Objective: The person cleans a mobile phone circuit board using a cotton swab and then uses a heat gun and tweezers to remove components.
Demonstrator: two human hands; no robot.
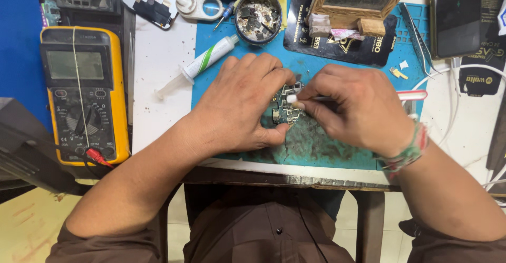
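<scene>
Pinched at its edges in the left hand (240, 105) over the blue mat (316, 147), the small circuit board (286, 105) could slip or shed a part, I'd say, if the cotton swab (293, 99) gripped in the right hand (358, 107) presses too hard, the syringe (197, 65) lying beyond the left knuckles.

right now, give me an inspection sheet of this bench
surface: blue mat, worn and stained, on a white table
job's things: small circuit board pinched by left hand; right hand presses a white-tipped swab on it
clutter: syringe, round dish of parts, tweezers, yellow multimeter
hands: both closed on their items
cables: white cables at right; red probe lead on meter
surroundings: pale floor below
</scene>
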